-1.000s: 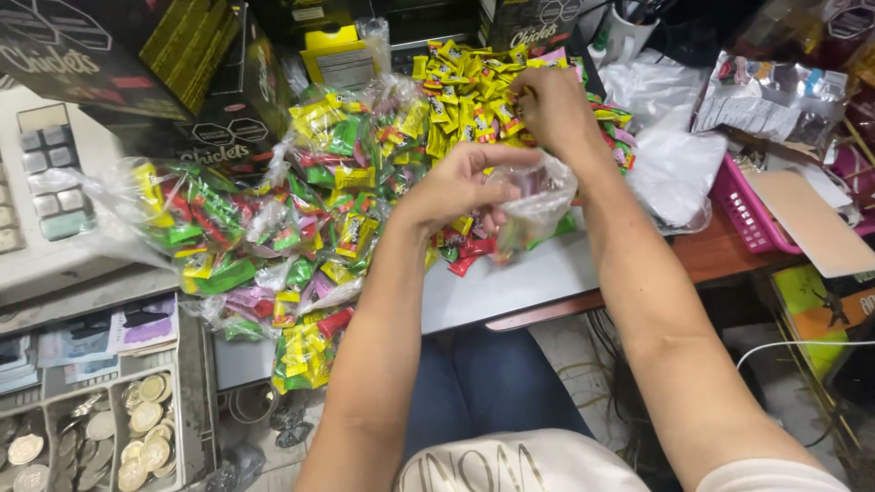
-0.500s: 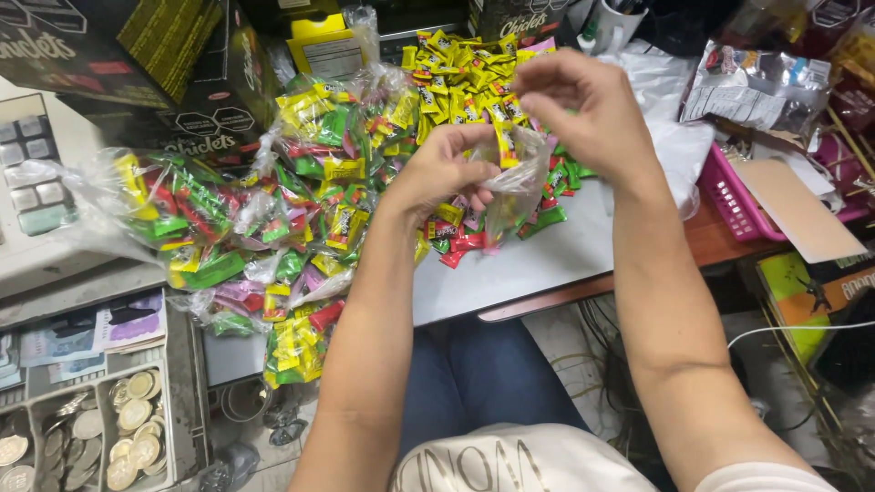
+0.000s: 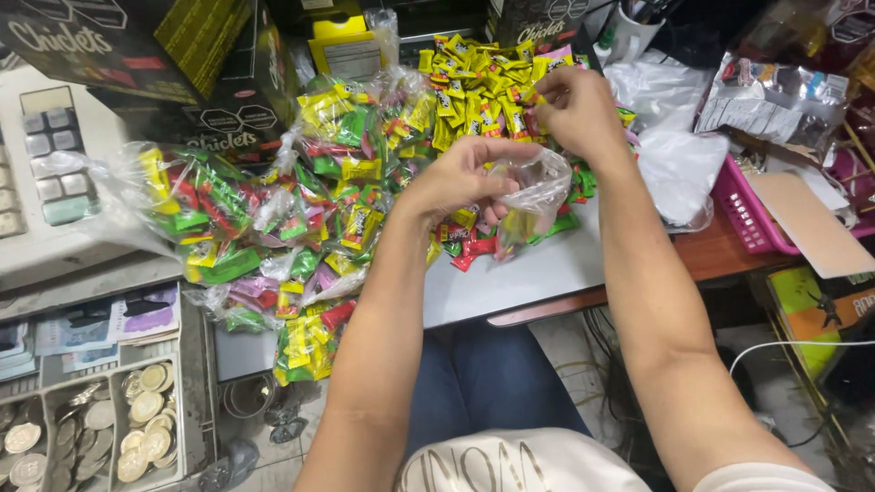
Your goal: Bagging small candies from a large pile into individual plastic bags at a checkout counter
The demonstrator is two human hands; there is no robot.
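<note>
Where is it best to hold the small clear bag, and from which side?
Probably at the open rim of the clear bag, from its left side, as the left hand does: the bag is limp and hangs mouth up, so pinching the rim likely keeps it open.

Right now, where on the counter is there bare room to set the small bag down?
One bare patch: the pale counter below the left hand and its clear bag, bordered by loose red candies and the counter's front edge. Elsewhere is crowded: filled candy bags on the left, yellow candies behind, under the right hand.
</note>
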